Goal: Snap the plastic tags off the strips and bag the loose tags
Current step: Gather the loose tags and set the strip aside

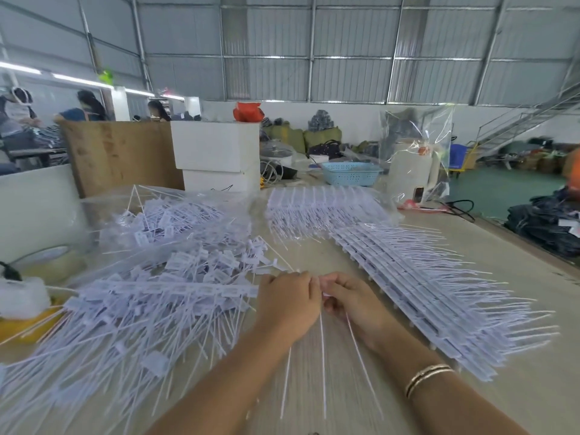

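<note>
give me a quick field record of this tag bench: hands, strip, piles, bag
left hand: grips the end of a tag strip
right hand: pinches a tag at that strip's end, tails hanging toward the person
loose tags: heap left of the hands
clear bag: behind the heap, already holds tags
unsnapped strips: stacked to the right
table: bare patch under the forearms

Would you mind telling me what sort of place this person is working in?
Probably a factory or warehouse packing floor: a corrugated metal roof overhead, other workers at benches, and a worktable heaped with loose tags and uncut strips.
</note>
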{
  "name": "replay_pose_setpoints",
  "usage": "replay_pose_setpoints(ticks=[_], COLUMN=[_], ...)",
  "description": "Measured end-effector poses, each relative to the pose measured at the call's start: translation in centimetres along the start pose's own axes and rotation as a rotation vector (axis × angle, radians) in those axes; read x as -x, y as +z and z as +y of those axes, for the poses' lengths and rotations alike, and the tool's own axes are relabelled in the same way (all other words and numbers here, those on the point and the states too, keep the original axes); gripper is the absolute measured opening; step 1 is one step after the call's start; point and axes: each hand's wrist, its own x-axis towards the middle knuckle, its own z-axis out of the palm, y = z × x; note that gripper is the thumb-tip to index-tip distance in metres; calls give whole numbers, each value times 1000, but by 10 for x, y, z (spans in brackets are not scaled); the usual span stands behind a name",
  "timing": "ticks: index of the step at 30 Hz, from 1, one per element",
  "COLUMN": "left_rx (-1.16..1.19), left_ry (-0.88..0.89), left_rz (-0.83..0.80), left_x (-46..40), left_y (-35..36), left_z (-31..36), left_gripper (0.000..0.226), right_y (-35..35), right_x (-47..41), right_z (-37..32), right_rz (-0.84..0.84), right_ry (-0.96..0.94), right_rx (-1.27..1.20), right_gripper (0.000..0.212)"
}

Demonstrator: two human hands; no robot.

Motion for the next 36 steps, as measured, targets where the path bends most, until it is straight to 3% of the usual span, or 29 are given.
replay_pose_setpoints(ticks=[5,11,18,20,24,30,36], left_rx=[70,136,128,107,117,380,473], left_ry=[-62,-63,3,6,7,-62,-97], left_rz=[173,140,136,117,93,99,118], left_x=[2,4,6,4,3,1,0], left_y=[5,11,11,10,10,16,22], left_z=[-12,-17,-20,-22,-24,-24,-23], left_gripper=[30,37,47,47,45,43,43], right_y=[4,7,5,5,7,9,10], right_x=[6,9,13,16,19,15,11], right_z=[-4,-5,-13,-16,-18,-9,-3], right_rz=[-38,-112,-175,-194,-159,-83,-34], right_ry=[-36,-86,-101,-112,-107,-152,-241], right_rx=[49,140,136,215,267,270,316], right_gripper=[15,28,9,16,20,25,39])
